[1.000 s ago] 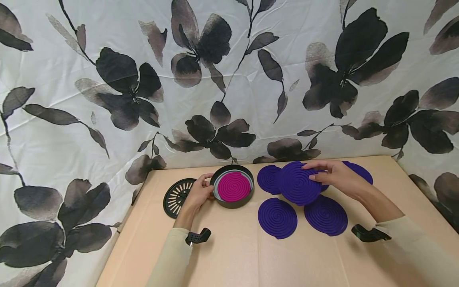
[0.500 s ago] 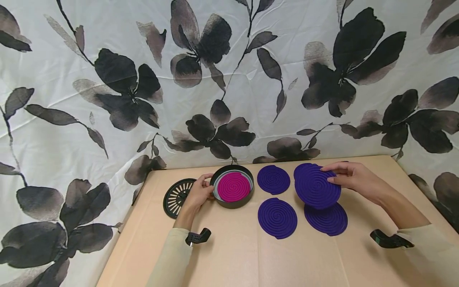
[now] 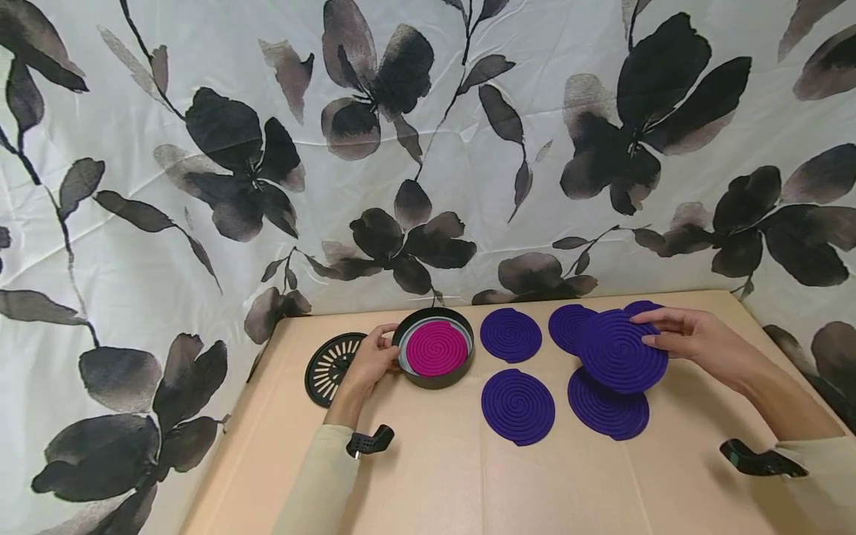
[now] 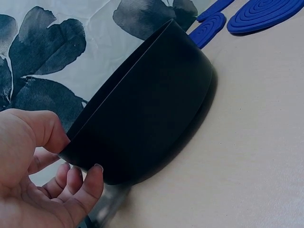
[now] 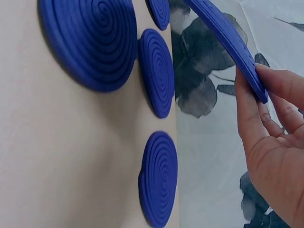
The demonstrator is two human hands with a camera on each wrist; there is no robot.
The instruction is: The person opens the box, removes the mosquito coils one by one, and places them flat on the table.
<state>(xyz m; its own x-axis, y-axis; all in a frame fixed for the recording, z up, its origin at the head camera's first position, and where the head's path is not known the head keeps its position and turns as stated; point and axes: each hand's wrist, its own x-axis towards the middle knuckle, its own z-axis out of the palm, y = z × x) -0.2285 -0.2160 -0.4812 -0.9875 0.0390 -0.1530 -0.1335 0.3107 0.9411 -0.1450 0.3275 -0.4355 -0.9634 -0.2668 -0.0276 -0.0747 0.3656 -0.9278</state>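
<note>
My right hand (image 3: 698, 345) pinches a purple spiral coaster (image 3: 618, 353) by its right edge, thumb on one face and fingers on the other. The coaster is raised above the table, tilted, and overlaps others in the head view. Edge-on in the right wrist view, the held coaster (image 5: 228, 42) slants up from the fingertips. With my left hand (image 3: 369, 362) I grip the rim of a round black holder (image 4: 152, 104), thumb and fingers at its wall. Inside the holder lies a pink spiral coaster (image 3: 437, 348).
Several purple coasters lie flat on the wooden table (image 3: 428, 461), among them a back-row coaster (image 3: 511, 335) and a front-row coaster (image 3: 518, 407). A black slotted disc (image 3: 324, 368) lies left of the holder, partly behind my left hand. Floral cloth (image 3: 428, 148) hangs behind the table.
My right hand has moved to the right with the purple coaster, uncovering coasters in the back row. The left hand and the holder have stayed in place.
</note>
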